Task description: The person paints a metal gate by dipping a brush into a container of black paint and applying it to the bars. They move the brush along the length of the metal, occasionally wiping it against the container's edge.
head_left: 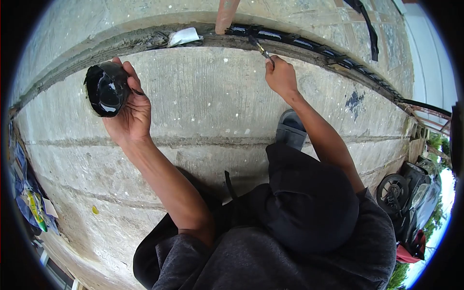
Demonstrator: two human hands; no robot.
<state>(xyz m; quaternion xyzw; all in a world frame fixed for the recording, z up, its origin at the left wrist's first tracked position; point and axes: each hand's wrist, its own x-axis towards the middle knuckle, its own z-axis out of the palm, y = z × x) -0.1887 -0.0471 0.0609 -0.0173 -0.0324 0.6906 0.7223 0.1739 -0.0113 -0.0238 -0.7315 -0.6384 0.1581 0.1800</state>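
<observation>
A wide concrete slab (203, 101) fills most of what I can see, grey and scored with shallow lines running across it. The person crouches on it in dark clothes, one knee (309, 203) bent up and a grey shoe (291, 129) planted flat on the slab. Off to the right, below the slab's edge, a motorbike (411, 193) is parked.

Along the far edge of the slab a long black rail (309, 44) lies in a groove, glossy and wet-looking, curving away to the right. A pinkish pole (226, 14) stands up just behind it, and a crumpled white scrap (183, 36) sits in the groove to the left of the pole. A dark stain (355, 100) marks the concrete near the rail.

The hands are well apart. The left hand (128, 113) is wrapped around a black cup (106, 89), held out over the slab with its mouth turned up towards the person; shiny black paint shows inside.

The right hand (280, 75) is pinched closed on a thin brush (260, 47). Its long axis slants from the fingers up and to the left, away from the body, and the bristle end points at the rail and touches it just right of the pole
</observation>
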